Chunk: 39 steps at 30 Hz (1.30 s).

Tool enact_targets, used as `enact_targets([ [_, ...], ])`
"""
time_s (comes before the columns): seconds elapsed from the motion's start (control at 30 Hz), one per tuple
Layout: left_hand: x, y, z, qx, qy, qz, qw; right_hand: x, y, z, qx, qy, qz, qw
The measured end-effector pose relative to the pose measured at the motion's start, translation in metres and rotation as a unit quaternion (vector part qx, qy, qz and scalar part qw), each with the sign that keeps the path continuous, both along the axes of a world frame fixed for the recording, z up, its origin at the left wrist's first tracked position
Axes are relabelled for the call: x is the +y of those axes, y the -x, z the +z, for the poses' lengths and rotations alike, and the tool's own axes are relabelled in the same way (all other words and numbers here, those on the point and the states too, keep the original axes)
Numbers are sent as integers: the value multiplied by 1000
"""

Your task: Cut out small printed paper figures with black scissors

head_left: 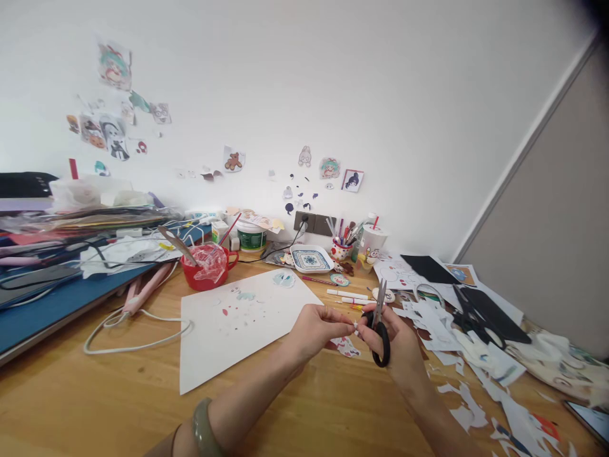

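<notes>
My left hand [318, 329] is closed, thumb and forefinger pinching a tiny white paper piece [356, 326]. The fingertips of my right hand [391, 335] meet the left ones at that piece. Hooked in my right hand are black-handled scissors [380, 324], blades pointing up and away from the paper. Below the fingertips lies a red-and-white paper cutout [346, 346] on the wooden table. Left of my hands is a white sheet [214, 349] bearing several small coloured bits.
Paper scraps [469, 406] and a second pair of black scissors [476, 317] lie on the right. A red mug [202, 277], a patterned tray [311, 259], a pen cup [341, 250] and a drink cup [372, 246] stand behind. A white cable [137, 351] loops at the left.
</notes>
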<state>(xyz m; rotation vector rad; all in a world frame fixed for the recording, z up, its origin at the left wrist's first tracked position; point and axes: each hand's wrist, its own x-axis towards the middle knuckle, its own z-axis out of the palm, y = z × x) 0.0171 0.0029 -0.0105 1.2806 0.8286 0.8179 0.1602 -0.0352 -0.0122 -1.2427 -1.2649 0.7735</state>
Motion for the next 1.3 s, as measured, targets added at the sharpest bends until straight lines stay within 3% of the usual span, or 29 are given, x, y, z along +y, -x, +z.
enact_targets([
  [0.4,-6,-6,1,41,-95,64,993,-3,3,1,6,-25,0,1000],
  [0.83,-1,-3,1,-18,-13,21,1000,0,3,1,16,-34,11,999],
  [1.3,-1,-3,0,23,-10,0,1000,0,-1,0,-17,-10,32,999],
])
